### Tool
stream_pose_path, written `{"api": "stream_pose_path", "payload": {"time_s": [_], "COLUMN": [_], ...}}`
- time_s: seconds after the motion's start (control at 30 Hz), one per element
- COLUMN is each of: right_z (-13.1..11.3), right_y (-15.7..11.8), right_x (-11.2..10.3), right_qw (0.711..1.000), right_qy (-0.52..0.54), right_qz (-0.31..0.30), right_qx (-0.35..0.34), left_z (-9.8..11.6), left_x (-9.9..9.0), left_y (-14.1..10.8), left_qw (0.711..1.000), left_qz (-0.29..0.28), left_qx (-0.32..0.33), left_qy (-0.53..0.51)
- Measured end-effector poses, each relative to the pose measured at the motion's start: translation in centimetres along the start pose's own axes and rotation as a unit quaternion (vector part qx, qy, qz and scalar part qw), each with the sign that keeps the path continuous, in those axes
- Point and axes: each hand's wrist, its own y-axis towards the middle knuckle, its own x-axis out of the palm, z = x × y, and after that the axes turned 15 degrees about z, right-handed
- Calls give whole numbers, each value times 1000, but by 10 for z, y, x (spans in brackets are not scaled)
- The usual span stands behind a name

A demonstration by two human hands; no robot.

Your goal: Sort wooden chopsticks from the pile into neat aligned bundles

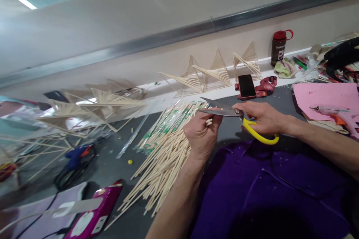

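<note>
My right hand (259, 115) grips a pair of scissors (254, 130) with yellow handles and long metal blades. The blades are parted and point left, over the top of my left hand (202, 130). That hand is closed round a few wooden sticks (209, 122), whose pale ends show between the fingers; the rest of them is hidden. Just left of it lies a large loose pile of thin wooden sticks (165, 168). Behind the pile are more sticks in clear packets (168, 119) with green print.
Stick frameworks (210, 74) stand along the wall, with more frameworks (95, 104) at left. A phone (246, 86) lies on a red lanyard (265, 87) near a bottle (278, 48). At right is a glue gun (333, 110) on pink paper (322, 95); a magenta power strip (95, 209) sits front left.
</note>
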Motion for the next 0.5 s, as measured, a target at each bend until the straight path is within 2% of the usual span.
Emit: {"api": "stream_pose_path", "payload": {"time_s": [0.3,0.5], "right_z": [7,0], "right_y": [-3,1], "right_x": [4,-1], "right_qw": [1000,999], "right_qy": [-22,-39], "right_qz": [19,-8], "right_qx": [6,25], "left_z": [-1,-4], "left_x": [0,-2], "left_y": [-1,0], "left_qw": [997,992], "left_qz": [-29,-62], "left_qx": [-75,-109], "left_qy": [3,-29]}}
